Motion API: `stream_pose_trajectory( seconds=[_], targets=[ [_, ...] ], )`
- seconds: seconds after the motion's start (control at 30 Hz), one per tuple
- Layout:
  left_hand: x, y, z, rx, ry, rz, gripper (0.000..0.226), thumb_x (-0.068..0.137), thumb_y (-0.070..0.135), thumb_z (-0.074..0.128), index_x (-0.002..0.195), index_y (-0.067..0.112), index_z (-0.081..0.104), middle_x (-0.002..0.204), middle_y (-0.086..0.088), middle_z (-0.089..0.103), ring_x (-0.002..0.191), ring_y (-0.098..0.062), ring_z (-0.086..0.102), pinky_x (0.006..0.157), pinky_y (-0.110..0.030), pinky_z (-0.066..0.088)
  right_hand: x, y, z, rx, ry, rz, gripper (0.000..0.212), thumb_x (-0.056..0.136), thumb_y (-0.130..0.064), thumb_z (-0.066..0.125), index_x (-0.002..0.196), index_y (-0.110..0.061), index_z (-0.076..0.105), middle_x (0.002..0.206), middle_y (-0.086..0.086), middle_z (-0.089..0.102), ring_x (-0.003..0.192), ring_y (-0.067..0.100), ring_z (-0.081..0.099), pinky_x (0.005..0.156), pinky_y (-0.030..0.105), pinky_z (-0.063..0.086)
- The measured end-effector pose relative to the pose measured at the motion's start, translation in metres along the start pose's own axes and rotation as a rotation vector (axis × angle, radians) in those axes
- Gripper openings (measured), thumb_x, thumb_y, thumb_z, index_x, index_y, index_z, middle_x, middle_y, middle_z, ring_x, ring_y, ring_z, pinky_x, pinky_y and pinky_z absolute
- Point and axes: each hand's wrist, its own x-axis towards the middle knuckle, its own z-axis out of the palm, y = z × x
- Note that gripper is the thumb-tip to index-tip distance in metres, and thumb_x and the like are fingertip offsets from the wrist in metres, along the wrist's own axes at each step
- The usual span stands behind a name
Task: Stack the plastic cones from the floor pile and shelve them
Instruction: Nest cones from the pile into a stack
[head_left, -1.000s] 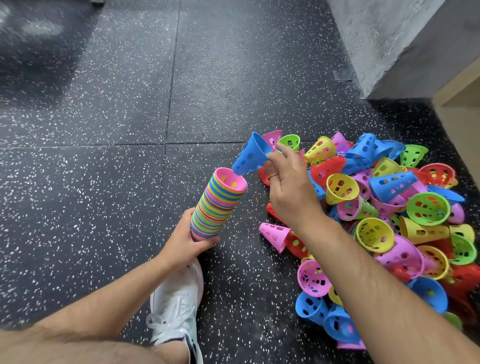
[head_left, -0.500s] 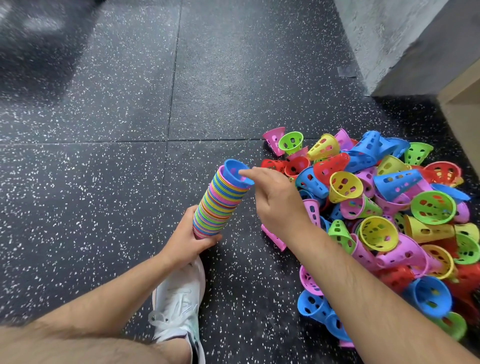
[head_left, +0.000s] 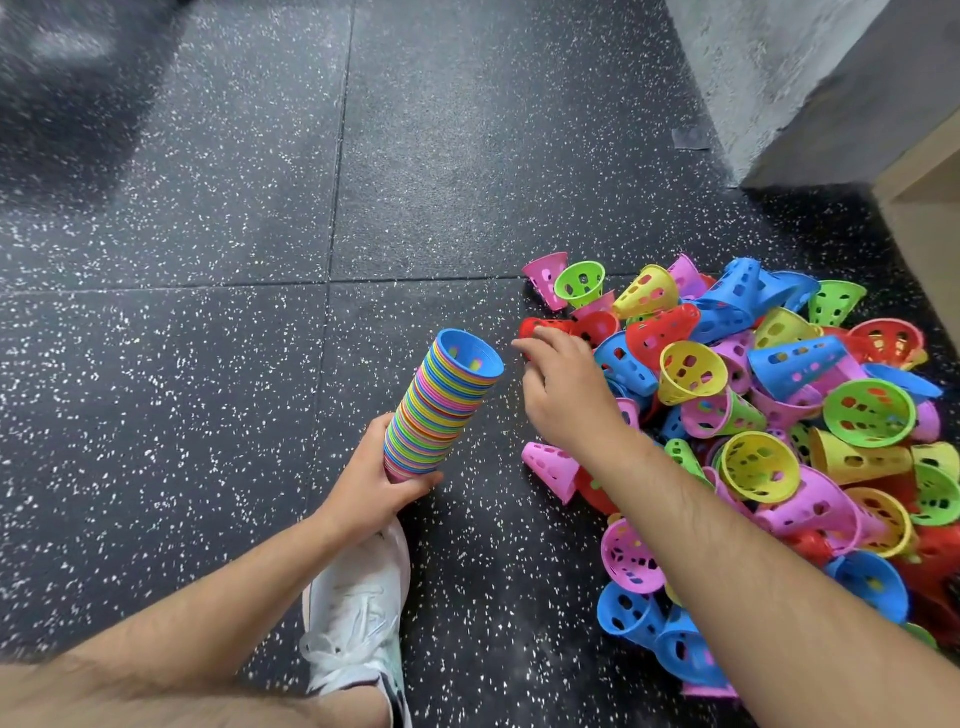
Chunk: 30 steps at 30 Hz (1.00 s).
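A tall stack of nested coloured cones (head_left: 441, 410), with a blue cone on top, leans up and to the right. My left hand (head_left: 369, 483) grips its base just above the floor. To its right, my right hand (head_left: 566, 395) reaches over the left edge of the loose pile of perforated cones (head_left: 769, 415). Its fingertips rest on a red cone (head_left: 545, 326) lying there, and its thumb is hidden. The pile holds blue, pink, yellow, green and red cones lying at all angles.
My white shoe (head_left: 358, 597) stands just below the stack. A lone pink cone (head_left: 550, 467) lies on the speckled black floor under my right forearm. A grey concrete wall (head_left: 753, 78) and a wooden shelf edge (head_left: 919, 171) rise at the top right.
My right hand dropped the blue cone onto the top of the stack, let go, and moved right to the red cone. The stack and left hand stayed in place.
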Motion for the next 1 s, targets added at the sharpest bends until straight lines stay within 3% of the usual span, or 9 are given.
stream_pose_trajectory(
  seconds=[0.2, 0.37, 0.53, 0.63, 0.83, 1.0],
  targets=[
    [-0.001, 0.0, -0.001, -0.04, 0.002, -0.012, 0.082, 0.065, 0.045, 0.085, 0.135, 0.025, 0.046, 0.122, 0.009, 0.063, 0.108, 0.003, 0.062, 0.092, -0.011, 0.046, 0.031, 0.021, 0.004, -0.369, -0.214, 0.141, 0.049, 0.096, -0.025, 0.045, 0.144, -0.021, 0.047, 0.162, 0.011, 0.022, 0.15, 0.032, 0.011, 0.122, 0.044, 0.007],
    [0.0, -0.002, -0.001, -0.038, 0.005, -0.019, 0.077, 0.071, 0.03, 0.087, 0.136, 0.022, 0.046, 0.123, 0.006, 0.064, 0.108, 0.001, 0.062, 0.093, -0.012, 0.046, 0.044, 0.025, 0.006, -0.441, -0.307, 0.174, 0.05, 0.096, -0.03, 0.044, 0.144, -0.015, 0.046, 0.158, 0.008, 0.029, 0.148, 0.033, 0.016, 0.122, 0.046, 0.009],
    [-0.001, -0.001, 0.0, -0.034, 0.005, -0.019, 0.076, 0.071, 0.029, 0.086, 0.136, 0.021, 0.047, 0.121, 0.006, 0.064, 0.106, 0.002, 0.062, 0.091, -0.011, 0.045, 0.044, 0.021, 0.003, -0.431, -0.251, 0.15, 0.049, 0.093, -0.027, 0.047, 0.139, -0.01, 0.048, 0.151, 0.006, 0.037, 0.14, 0.03, 0.029, 0.12, 0.043, 0.017],
    [-0.001, -0.002, 0.0, -0.031, 0.001, -0.018, 0.076, 0.072, 0.028, 0.086, 0.136, 0.02, 0.046, 0.118, 0.016, 0.063, 0.107, 0.004, 0.062, 0.091, -0.01, 0.045, 0.042, 0.022, -0.001, -0.41, -0.199, 0.084, 0.052, 0.094, -0.03, 0.053, 0.14, -0.008, 0.045, 0.151, 0.006, 0.038, 0.137, 0.029, 0.033, 0.117, 0.042, 0.022],
    [-0.001, -0.001, -0.001, -0.02, 0.006, -0.023, 0.076, 0.072, 0.029, 0.086, 0.136, 0.021, 0.047, 0.121, 0.011, 0.063, 0.109, 0.001, 0.062, 0.09, -0.01, 0.045, 0.026, 0.021, -0.018, -0.219, -0.078, -0.021, 0.08, 0.082, -0.042, 0.077, 0.145, -0.007, 0.042, 0.152, 0.006, 0.036, 0.139, 0.027, 0.033, 0.117, 0.041, 0.027],
    [0.0, -0.001, -0.001, 0.006, 0.0, -0.02, 0.075, 0.074, 0.023, 0.09, 0.136, 0.02, 0.047, 0.114, 0.029, 0.062, 0.107, 0.005, 0.062, 0.088, -0.006, 0.043, 0.012, 0.022, -0.027, 0.01, 0.078, -0.065, 0.057, 0.086, -0.034, 0.077, 0.129, -0.004, 0.057, 0.135, 0.012, 0.05, 0.126, 0.028, 0.046, 0.11, 0.035, 0.035]
  ],
)
